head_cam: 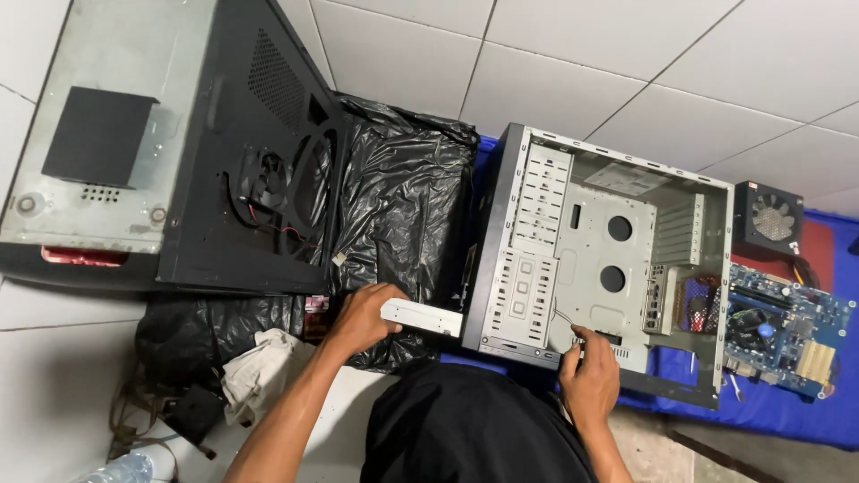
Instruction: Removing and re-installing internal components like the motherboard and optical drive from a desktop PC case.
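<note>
Two hands at work, well apart. Your left hand is clamped on the outer end of a white drive unit, which lies level with its other end at the front face of the open computer case, at the lowest bay. Your right hand is inside the case at its near edge, fingers curled on the metal lip just beside some thin wires; whether it pinches anything, you cannot tell from this view.

Step in hand, as a judgement: the drive passing through the front bay. Keep it square to the slot, move it straight along the rails and don't let it tilt. Brace the case with the right hand so it doesn't skid on the blue cloth. Mind the wires; keep them out of the drive's path.

Around the case: a black plastic bag lies along its front side, under the left hand. Past that bag a black side panel with a small fan rests over a grey case body at the far left of the tiled floor. At the case's rear side, on the cloth's right edge, sit a blue motherboard and, beyond it, a black power supply. A crumpled pale rag lies near your left forearm, by the near-left floor.
</note>
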